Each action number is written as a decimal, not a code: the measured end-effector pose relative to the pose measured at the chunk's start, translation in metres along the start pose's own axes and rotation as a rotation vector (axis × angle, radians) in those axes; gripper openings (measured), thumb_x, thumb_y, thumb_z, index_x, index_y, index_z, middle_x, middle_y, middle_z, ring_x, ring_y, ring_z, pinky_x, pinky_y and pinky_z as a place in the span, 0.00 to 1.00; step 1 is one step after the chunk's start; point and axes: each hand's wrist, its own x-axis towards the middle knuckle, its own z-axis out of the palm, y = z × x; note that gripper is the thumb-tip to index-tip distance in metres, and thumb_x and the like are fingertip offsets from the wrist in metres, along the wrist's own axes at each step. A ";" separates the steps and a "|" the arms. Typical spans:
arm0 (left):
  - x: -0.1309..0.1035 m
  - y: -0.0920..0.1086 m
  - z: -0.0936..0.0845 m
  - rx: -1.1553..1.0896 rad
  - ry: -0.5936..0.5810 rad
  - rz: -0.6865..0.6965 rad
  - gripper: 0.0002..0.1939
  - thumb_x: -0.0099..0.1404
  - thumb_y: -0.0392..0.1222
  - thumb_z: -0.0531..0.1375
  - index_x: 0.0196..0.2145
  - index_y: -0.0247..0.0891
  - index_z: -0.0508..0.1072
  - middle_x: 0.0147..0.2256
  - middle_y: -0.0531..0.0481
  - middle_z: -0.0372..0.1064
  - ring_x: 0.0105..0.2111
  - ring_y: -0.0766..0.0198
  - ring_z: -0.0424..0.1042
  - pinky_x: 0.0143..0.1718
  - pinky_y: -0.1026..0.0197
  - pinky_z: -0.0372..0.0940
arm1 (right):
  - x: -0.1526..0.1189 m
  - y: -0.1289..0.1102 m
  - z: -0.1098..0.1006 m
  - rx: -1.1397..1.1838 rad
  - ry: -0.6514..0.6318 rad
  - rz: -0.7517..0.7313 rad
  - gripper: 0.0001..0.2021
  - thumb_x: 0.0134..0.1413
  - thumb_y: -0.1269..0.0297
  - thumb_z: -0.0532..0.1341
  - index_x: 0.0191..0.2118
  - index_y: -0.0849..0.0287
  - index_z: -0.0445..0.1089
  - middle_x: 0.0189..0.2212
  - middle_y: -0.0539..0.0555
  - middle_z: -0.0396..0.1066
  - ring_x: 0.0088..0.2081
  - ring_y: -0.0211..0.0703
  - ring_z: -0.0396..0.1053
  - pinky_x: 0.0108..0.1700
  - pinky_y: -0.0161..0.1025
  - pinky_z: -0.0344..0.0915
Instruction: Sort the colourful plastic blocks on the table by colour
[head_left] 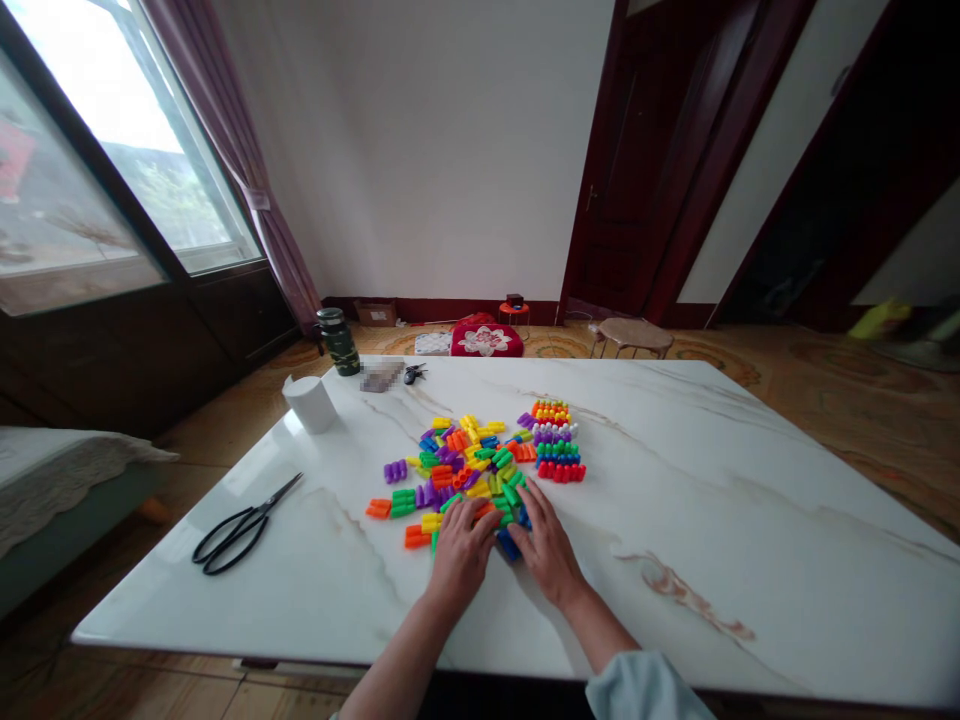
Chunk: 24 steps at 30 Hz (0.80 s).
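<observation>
A pile of bright plastic tube-like pieces in orange, yellow, green, blue and purple is spread over the table; many sit side by side in short groups. My left hand rests over the near edge of the pile, fingers stretched forward onto orange and green pieces. Beside it my right hand has its fingers apart, touching the pile's right side near green pieces and a blue piece. Neither hand visibly grips a piece, though the fingertips are partly hidden. To the right stand colour-sorted rows of small round-topped pieces.
Black-handled scissors lie on the left of the white marbled table. Toward the far left edge are a white paper roll, a dark green bottle and a small black item. A stool stands beyond.
</observation>
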 end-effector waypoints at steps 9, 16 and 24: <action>-0.028 -0.020 -0.043 0.184 -0.008 -0.298 0.58 0.42 0.58 0.72 0.66 0.45 0.52 0.67 0.35 0.44 0.66 0.30 0.42 0.59 0.27 0.47 | -0.016 -0.006 0.010 -0.156 -0.089 0.055 0.53 0.44 0.47 0.67 0.70 0.52 0.38 0.70 0.64 0.34 0.69 0.65 0.38 0.63 0.67 0.47; -0.028 -0.040 -0.032 0.053 -0.105 -0.247 0.54 0.42 0.50 0.72 0.65 0.45 0.56 0.66 0.36 0.48 0.66 0.28 0.38 0.56 0.29 0.56 | -0.005 -0.013 0.032 -0.101 0.083 0.117 0.40 0.50 0.58 0.64 0.67 0.54 0.47 0.69 0.63 0.39 0.67 0.67 0.44 0.62 0.65 0.53; -0.013 -0.023 -0.003 -0.166 0.018 -0.145 0.35 0.53 0.35 0.62 0.59 0.46 0.65 0.61 0.42 0.58 0.64 0.42 0.52 0.61 0.34 0.54 | 0.015 -0.033 0.042 0.234 0.285 0.082 0.28 0.51 0.78 0.49 0.57 0.52 0.64 0.58 0.57 0.61 0.60 0.49 0.60 0.60 0.53 0.63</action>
